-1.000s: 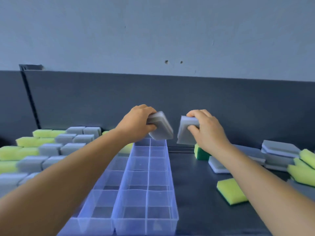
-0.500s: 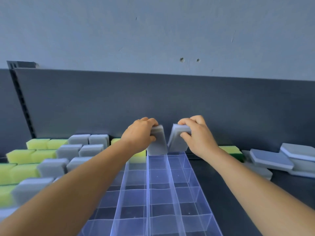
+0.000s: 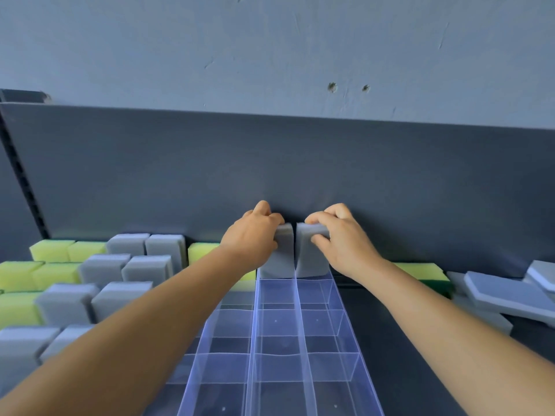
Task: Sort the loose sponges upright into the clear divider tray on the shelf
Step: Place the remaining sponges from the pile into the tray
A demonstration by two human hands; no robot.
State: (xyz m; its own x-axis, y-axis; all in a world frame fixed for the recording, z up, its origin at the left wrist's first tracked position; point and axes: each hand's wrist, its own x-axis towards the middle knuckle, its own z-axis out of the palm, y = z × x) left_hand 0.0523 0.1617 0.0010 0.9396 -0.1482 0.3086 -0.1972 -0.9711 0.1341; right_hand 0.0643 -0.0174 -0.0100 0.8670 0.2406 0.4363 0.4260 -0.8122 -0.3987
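A clear divider tray (image 3: 303, 349) runs from the shelf's front edge to the dark back panel. Two grey sponges stand upright side by side in its two farthest compartments. My left hand (image 3: 252, 238) grips the top of the left grey sponge (image 3: 280, 259). My right hand (image 3: 339, 238) grips the top of the right grey sponge (image 3: 310, 259). The compartments nearer to me hold nothing.
Left of the tray, upright grey sponges (image 3: 132, 271) and yellow-green sponges (image 3: 51, 250) fill other rows. On the right, loose flat grey sponges (image 3: 507, 295) lie stacked beside a yellow-green sponge (image 3: 420, 270). The dark back panel (image 3: 300, 175) rises right behind the hands.
Both hands have come down and away from me, lowering the two tilted grey sponges until they stand upright in the farthest compartments. The camera has moved closer.
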